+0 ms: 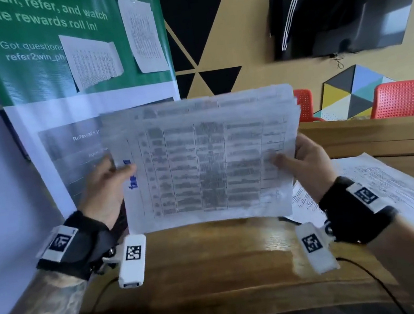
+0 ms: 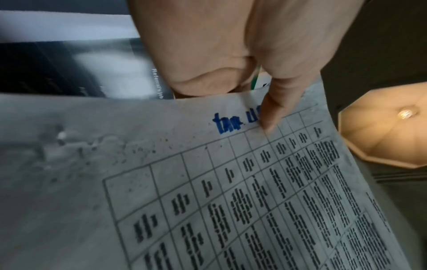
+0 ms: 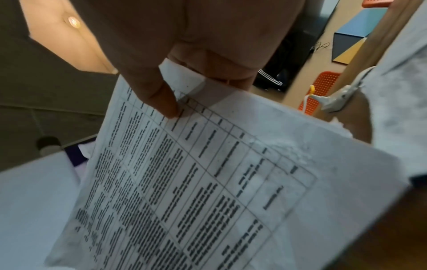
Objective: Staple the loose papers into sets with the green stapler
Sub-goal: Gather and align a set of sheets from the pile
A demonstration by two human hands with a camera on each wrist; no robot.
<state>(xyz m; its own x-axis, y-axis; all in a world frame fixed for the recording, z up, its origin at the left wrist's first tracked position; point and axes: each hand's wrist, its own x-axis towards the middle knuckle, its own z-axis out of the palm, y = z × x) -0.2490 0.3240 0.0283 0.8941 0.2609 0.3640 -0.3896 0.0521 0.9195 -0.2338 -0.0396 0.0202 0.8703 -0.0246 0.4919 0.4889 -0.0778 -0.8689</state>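
Observation:
A stack of printed table sheets (image 1: 201, 162) stands upright on its lower edge above the wooden table (image 1: 215, 273), held between both hands. My left hand (image 1: 107, 184) pinches the stack's left edge, thumb on the front near blue handwriting (image 2: 228, 125). My right hand (image 1: 303, 160) pinches the right edge, thumb on the front sheet (image 3: 208, 182). The left wrist view shows my left thumb (image 2: 277, 106) pressed on the paper (image 2: 208, 201). The right wrist view shows my right thumb (image 3: 157, 95) doing the same. No green stapler is in view.
More loose printed sheets (image 1: 376, 188) lie on the table at the right. A green and white banner (image 1: 59, 70) with papers stuck on it stands behind on the left. Red chairs (image 1: 407, 98) and a wall television (image 1: 344, 9) are farther back.

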